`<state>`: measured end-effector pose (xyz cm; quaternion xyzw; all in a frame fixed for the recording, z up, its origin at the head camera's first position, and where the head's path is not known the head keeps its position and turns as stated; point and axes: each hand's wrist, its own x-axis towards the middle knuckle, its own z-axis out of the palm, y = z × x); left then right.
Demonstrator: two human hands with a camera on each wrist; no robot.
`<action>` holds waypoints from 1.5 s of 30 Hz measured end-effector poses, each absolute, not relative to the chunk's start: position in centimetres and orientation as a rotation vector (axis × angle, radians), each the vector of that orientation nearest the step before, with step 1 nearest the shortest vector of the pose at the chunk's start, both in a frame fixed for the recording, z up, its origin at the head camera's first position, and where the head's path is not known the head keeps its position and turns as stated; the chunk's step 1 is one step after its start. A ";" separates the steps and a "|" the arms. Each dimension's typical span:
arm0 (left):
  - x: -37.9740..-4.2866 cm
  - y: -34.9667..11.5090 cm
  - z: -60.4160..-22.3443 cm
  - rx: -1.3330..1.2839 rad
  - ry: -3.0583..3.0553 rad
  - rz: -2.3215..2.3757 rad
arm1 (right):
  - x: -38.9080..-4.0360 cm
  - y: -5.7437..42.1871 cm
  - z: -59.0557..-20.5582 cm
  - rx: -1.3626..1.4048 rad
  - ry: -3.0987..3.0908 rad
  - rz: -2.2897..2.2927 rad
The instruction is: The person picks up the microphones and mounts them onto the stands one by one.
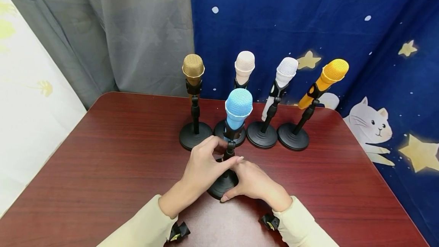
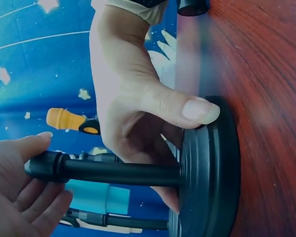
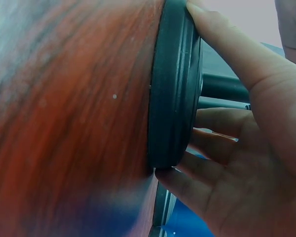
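Observation:
A blue microphone [image 1: 239,106] sits tilted in the clip of a black desk stand [image 1: 221,186] at the middle of the table. My left hand [image 1: 204,161] grips the stand's pole, thumb and fingers about its collar in the left wrist view. Lower down, my right hand [image 1: 255,180] holds the round base [image 2: 214,168] by its rim. Its thumb presses the near edge, while the fingers curl round the other side in the right wrist view [image 3: 266,123]. The base stands flat on the wood, and my hands partly hide the pole in the head view.
Behind stand a gold microphone [image 1: 193,68], a cream one [image 1: 244,64], a white one [image 1: 286,69] and a yellow one [image 1: 334,71], each on a black stand. The cream one's base is close behind the blue microphone. Curtains hang beyond the reddish wooden table [image 1: 113,155].

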<state>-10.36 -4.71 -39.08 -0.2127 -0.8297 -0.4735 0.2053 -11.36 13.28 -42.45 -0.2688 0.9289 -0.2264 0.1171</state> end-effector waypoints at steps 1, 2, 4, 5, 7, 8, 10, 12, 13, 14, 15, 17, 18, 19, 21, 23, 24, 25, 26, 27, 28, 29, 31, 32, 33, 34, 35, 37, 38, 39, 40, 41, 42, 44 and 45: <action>-10.4 -4.8 -39.0 -0.600 -2.312 -1.334 | -11.4 13.3 -42.5 -0.791 2.720 -0.660; -10.4 -4.8 -39.0 -0.611 -2.312 -1.347 | -11.3 13.3 -42.4 -0.793 2.722 -0.657; -10.5 -5.0 -38.9 -0.646 -2.310 -1.383 | -11.3 13.3 -42.4 -0.798 2.728 -0.644; -10.6 -5.2 -38.8 -0.672 -2.308 -1.397 | -11.3 13.3 -42.4 -0.800 2.731 -0.637; -10.8 -5.4 -38.6 -0.725 -2.308 -1.429 | -11.3 13.3 -42.4 -0.801 2.738 -0.626; -10.9 -5.5 -38.6 -0.752 -2.309 -1.443 | -11.3 13.3 -42.4 -0.799 2.739 -0.627; -11.1 -5.7 -38.6 -0.798 -2.317 -1.467 | -11.3 13.2 -42.3 -0.802 2.741 -0.627; -11.2 -5.9 -38.6 -0.828 -2.331 -1.484 | -11.3 13.2 -42.3 -0.803 2.744 -0.630; -11.3 -5.9 -38.6 -0.838 -2.339 -1.495 | -11.3 13.2 -42.3 -0.803 2.744 -0.633; -11.3 -6.0 -38.6 -0.843 -2.349 -1.502 | -11.3 13.2 -42.3 -0.804 2.746 -0.634; -11.3 -6.0 -38.6 -0.847 -2.357 -1.507 | -11.3 13.2 -42.3 -0.804 2.747 -0.634; -11.4 -6.0 -38.6 -0.850 -2.370 -1.517 | -11.2 13.2 -42.4 -0.802 2.748 -0.638; -11.4 -6.0 -38.6 -0.851 -2.374 -1.520 | -11.2 13.3 -42.4 -0.802 2.748 -0.640; -11.4 -6.0 -38.6 -0.849 -2.377 -1.526 | -11.2 13.3 -42.4 -0.801 2.748 -0.643; -11.3 -5.9 -38.7 -0.844 -2.372 -1.560 | -11.3 13.3 -42.4 -0.804 2.745 -0.643; -11.3 -5.7 -38.7 -0.823 -2.364 -1.601 | -11.3 13.3 -42.5 -0.806 2.744 -0.646; -11.2 -5.6 -38.8 -0.803 -2.361 -1.610 | -11.3 13.3 -42.5 -0.806 2.743 -0.647; -11.1 -5.5 -38.8 -0.781 -2.358 -1.612 | -11.3 13.3 -42.5 -0.807 2.741 -0.648; -11.1 -5.4 -38.9 -0.756 -2.353 -1.610 | -11.3 13.3 -42.5 -0.808 2.738 -0.650; -11.0 -5.3 -38.9 -0.729 -2.350 -1.592 | -11.4 13.3 -42.5 -0.807 2.735 -0.652; -10.9 -5.2 -39.0 -0.703 -2.343 -1.567 | -11.3 13.4 -42.5 -0.805 2.735 -0.656; -10.8 -5.1 -39.0 -0.678 -2.334 -1.541 | -11.3 13.4 -42.5 -0.807 2.733 -0.657; -10.6 -5.0 -39.1 -0.636 -2.316 -1.504 | -11.3 13.3 -42.5 -0.812 2.730 -0.659; -10.6 -5.0 -39.1 -0.620 -2.309 -1.493 | -11.3 13.3 -42.5 -0.813 2.730 -0.662; -10.5 -5.0 -39.1 -0.607 -2.306 -1.481 | -11.3 13.3 -42.5 -0.813 2.730 -0.661; -10.4 -4.9 -39.1 -0.594 -2.306 -1.472 | -11.3 13.3 -42.5 -0.813 2.732 -0.660; -10.4 -4.9 -39.1 -0.583 -2.308 -1.460 | -11.4 13.3 -42.5 -0.812 2.731 -0.659; -10.3 -4.8 -39.1 -0.567 -2.313 -1.441 | -11.4 13.2 -42.5 -0.816 2.736 -0.659; -10.3 -4.8 -39.1 -0.563 -2.316 -1.439 | -11.4 13.2 -42.5 -0.819 2.740 -0.656; -10.3 -4.8 -39.0 -0.565 -2.314 -1.440 | -11.4 13.2 -42.5 -0.823 2.745 -0.653; -10.3 -4.8 -39.0 -0.570 -2.312 -1.447 | -11.4 13.3 -42.5 -0.828 2.748 -0.652; -10.3 -4.8 -39.0 -0.580 -2.308 -1.458 | -11.4 13.3 -42.5 -0.834 2.751 -0.651; -10.3 -4.9 -38.9 -0.593 -2.304 -1.472 | -11.3 13.3 -42.5 -0.840 2.756 -0.648; -10.4 -5.0 -38.8 -0.630 -2.305 -1.501 | -11.3 13.3 -42.5 -0.840 2.758 -0.644; -10.5 -5.1 -38.8 -0.652 -2.304 -1.516 | -11.3 13.3 -42.5 -0.839 2.760 -0.640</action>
